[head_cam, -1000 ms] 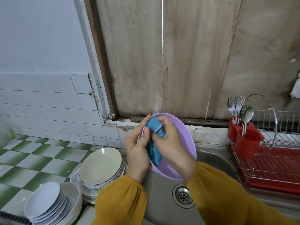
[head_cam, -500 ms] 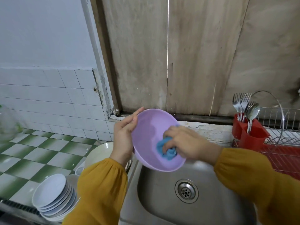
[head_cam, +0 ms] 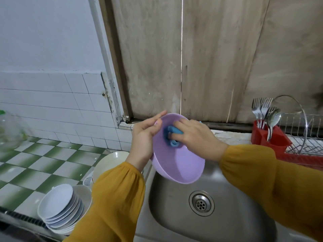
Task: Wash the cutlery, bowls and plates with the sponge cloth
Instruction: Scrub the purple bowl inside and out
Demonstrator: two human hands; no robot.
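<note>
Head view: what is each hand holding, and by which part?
The left hand grips the purple bowl by its left rim. The right hand holds the bunched blue sponge cloth, pressed against the bowl's inside.

I am observing the left hand (head_cam: pixel 145 137) gripping the tilted purple bowl (head_cam: pixel 180 166) by its rim above the sink (head_cam: pixel 171 206); the right hand (head_cam: pixel 197 137) is pressing the blue sponge cloth (head_cam: pixel 173 135) against its inside.

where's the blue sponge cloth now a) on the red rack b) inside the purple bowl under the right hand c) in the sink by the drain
b: the right hand holds the blue sponge cloth against the inside of the purple bowl, gripped by the left hand.
</note>
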